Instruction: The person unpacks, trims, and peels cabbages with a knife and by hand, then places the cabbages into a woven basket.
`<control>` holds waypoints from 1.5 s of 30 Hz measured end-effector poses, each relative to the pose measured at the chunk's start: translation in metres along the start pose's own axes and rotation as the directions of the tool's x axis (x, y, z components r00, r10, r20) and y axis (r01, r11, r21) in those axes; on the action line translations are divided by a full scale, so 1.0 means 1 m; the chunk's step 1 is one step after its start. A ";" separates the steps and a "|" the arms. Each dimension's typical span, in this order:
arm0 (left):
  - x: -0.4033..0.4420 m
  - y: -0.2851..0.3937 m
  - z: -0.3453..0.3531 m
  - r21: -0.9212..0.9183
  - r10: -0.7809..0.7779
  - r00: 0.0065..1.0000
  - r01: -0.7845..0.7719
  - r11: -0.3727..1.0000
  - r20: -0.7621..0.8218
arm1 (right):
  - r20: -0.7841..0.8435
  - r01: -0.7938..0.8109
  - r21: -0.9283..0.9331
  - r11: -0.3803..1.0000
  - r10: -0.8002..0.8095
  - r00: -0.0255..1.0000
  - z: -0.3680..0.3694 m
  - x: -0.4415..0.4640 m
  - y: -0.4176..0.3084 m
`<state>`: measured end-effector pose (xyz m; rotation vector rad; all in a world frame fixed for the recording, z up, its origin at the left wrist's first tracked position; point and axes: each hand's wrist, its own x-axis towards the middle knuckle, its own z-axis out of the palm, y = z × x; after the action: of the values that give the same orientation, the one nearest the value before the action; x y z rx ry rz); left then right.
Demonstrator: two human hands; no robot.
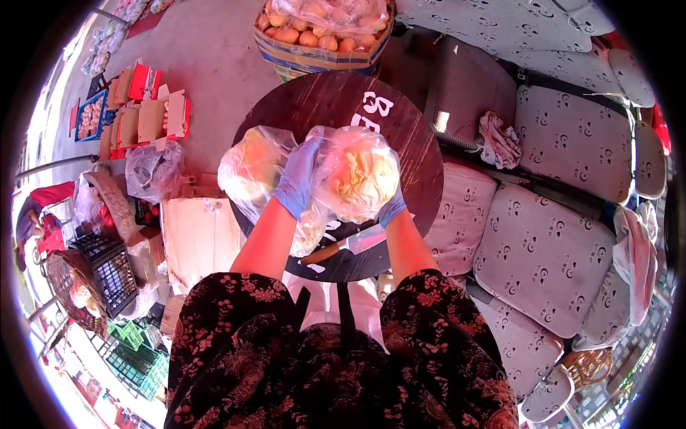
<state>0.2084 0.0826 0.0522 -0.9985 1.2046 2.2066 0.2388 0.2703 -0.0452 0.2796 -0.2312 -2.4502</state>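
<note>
Both my hands wear blue gloves above a dark round table (286, 107). Between them is a clear plastic bag of pale yellow, lumpy contents (359, 175). My left hand (300, 174) is wrapped round the bag's left side. My right hand (392, 207) holds its lower right side, with most of its fingers hidden behind the bag. Another filled plastic bag (251, 161) lies just left of my left hand, and a smaller bagged piece (309, 232) sits below. Near the table's front edge lies a knife (354, 243) with a wooden handle.
Beyond the table stands a carton of round orange fruit (325, 53). Grey patterned seats (543, 247) line the right side. On the left are a cardboard box (200, 236), a black crate (107, 275) and open red cartons (151, 118).
</note>
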 end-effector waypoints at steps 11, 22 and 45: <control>0.014 0.020 -0.027 0.020 -0.025 0.970 0.021 1.000 0.242 | -0.200 0.110 -0.490 0.865 -0.234 0.951 -0.021 -0.025 -0.004; 0.026 0.053 -0.061 -0.209 0.539 0.803 -0.590 0.780 -0.255 | -0.227 0.258 -0.529 0.808 -0.428 0.875 -0.055 -0.034 -0.019; 0.005 0.030 -0.136 -0.440 0.535 0.811 -0.580 0.685 -0.236 | 0.684 -0.213 -0.170 -0.962 -0.271 0.678 0.030 -0.022 0.035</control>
<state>0.2374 -0.0482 0.0154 -1.0080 1.1012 3.1126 0.2689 0.2599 -0.0049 0.3771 -2.5712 0.6209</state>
